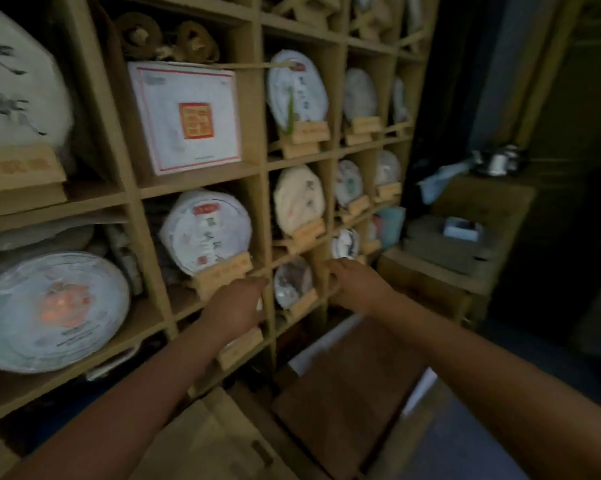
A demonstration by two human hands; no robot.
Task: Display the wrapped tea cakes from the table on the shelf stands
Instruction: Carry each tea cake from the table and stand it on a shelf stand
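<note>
Wrapped tea cakes stand on small wooden stands in the cubbies of a wooden shelf [264, 161]. My left hand [236, 303] reaches into a low cubby just above a wooden stand [240, 344]. A white sliver [259, 304] shows beside its fingers; the back of the hand hides whether it grips a cake. My right hand [358, 282] stretches toward the shelf edge, right of a small wrapped cake [292, 282] and just below another cake [344, 243]. Nothing shows in it. A round white cake [205, 230] sits in the cubby above my left hand.
A large cake [50, 310] and a white square box [185, 116] fill cubbies to the left. Brown cardboard [347, 386] lies below my arms. To the right a low wooden cabinet [465, 237] carries a grey block, a small blue box and a metal teapot.
</note>
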